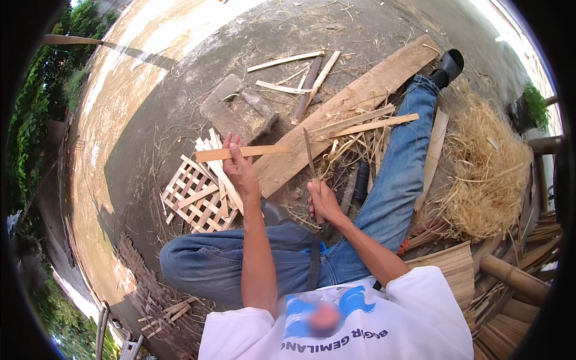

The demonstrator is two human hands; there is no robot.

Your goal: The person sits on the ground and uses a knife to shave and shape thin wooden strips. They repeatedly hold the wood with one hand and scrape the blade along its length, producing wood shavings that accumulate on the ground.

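My left hand (pixel 241 171) pinches a flat, pale bamboo strip (pixel 267 150), held nearly level above the near end of a long wooden plank (pixel 354 96). In my right hand (pixel 324 203) is a knife (pixel 309 153), its narrow blade pointing up and away from me. A small gap separates the blade from the strip's right end, which looks slightly blurred. Left of my left forearm lies a woven bamboo lattice (pixel 191 195), with several loose strips (pixel 219 168) on and beside it. More split strips (pixel 378 123) rest across the plank near my outstretched leg.
A rough stone block (pixel 240 108) stands left of the plank. Beyond it lie several sticks (pixel 285 62). A large heap of fine shavings (pixel 483 168) is right of my leg. A dark-handled tool (pixel 361 180) lies beside my right hand. Bamboo poles (pixel 513 276) fill the lower right.
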